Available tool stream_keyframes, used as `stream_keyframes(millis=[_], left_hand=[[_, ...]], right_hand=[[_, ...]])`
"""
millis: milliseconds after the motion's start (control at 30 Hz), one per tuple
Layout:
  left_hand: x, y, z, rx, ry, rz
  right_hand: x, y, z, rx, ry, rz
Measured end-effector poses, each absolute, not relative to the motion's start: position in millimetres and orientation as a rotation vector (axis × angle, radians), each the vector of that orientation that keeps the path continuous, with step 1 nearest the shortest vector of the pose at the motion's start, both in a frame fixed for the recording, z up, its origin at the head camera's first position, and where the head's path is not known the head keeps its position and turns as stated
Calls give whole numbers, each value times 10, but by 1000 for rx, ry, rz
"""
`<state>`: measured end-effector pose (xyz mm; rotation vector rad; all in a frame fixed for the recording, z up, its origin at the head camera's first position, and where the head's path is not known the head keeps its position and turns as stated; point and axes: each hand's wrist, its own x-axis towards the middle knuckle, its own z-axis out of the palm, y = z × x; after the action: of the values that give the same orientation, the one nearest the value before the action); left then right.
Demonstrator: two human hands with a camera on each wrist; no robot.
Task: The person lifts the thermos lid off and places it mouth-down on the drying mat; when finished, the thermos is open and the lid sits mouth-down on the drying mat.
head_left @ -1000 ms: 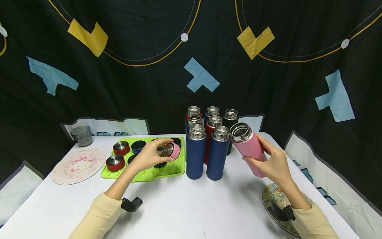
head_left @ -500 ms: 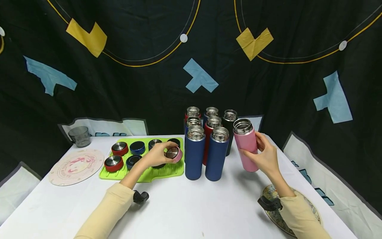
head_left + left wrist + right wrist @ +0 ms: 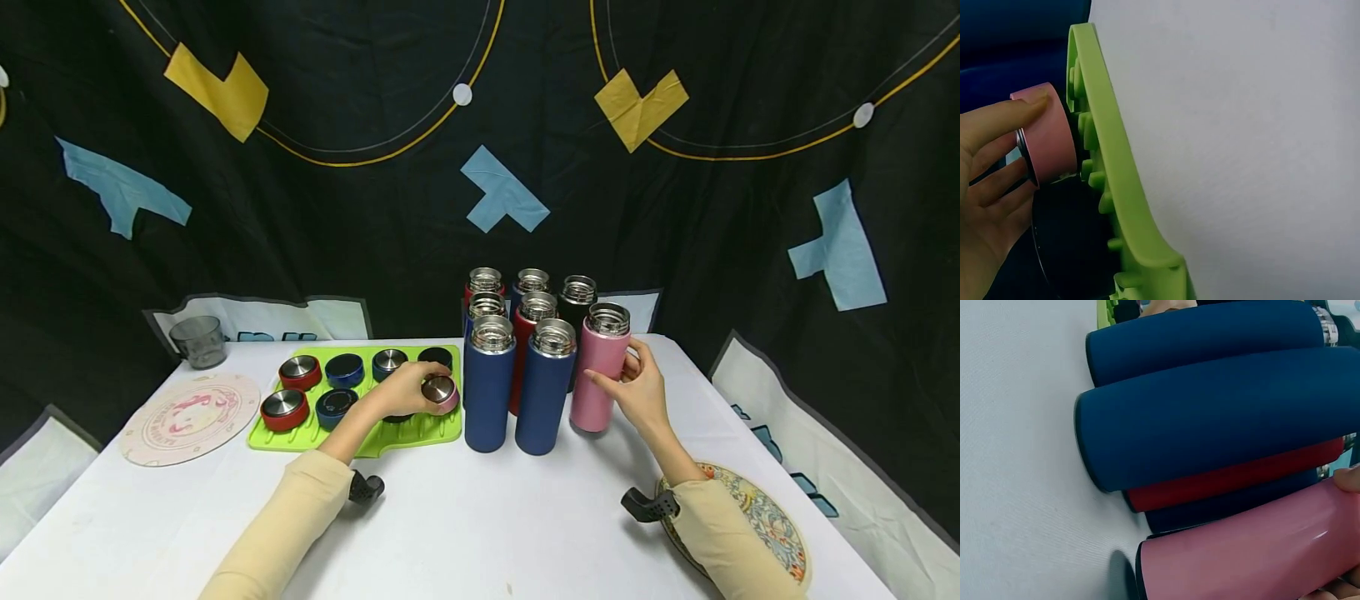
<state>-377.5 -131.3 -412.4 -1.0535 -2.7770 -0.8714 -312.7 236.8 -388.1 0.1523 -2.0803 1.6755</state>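
Note:
My left hand pinches a pink bottle lid, steel side up, at the right end of a lime-green ribbed tray. The left wrist view shows the thumb on the lid's pink side, right at the tray's ribs. With thumb and fingers, my right hand grips an uncapped pink thermos bottle. It stands upright beside the other bottles, its base close over the table; a shadow lies by the base in the right wrist view. Two navy bottles are in front, a red bottle behind them.
Red lids, a blue lid and several dark ones sit on the tray. A black bottle stands behind the pink one. Also there: a grey see-through cup, a pink round mat, a floral round plate.
The pink lid has come down onto the right end of the tray with my left hand. My right hand has turned the tilted pink bottle upright and lowered it leftward beside the other bottles.

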Motion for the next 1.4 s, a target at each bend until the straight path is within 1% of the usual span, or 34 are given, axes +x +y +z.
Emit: stream_keyframes(millis=[300,700,1067,1400], left_hand=[[-3784,-1307,-4114,-1031,-2857,-769],[-3739,-1319,-4101,-1059,-2837,-773],[-3653,-1388,-4008,-1053,-2740,-794],[-3351,-1528,-3887,-937,-2664,-933]], right_hand=[[-3280,2308,-4021,114,-2032,1755],[-3308,2288,-4049,160,-2073,1770],[-3159,2348,-3948,194,-2112,1711],[-2955,2362,-3753,232,-2013,1675]])
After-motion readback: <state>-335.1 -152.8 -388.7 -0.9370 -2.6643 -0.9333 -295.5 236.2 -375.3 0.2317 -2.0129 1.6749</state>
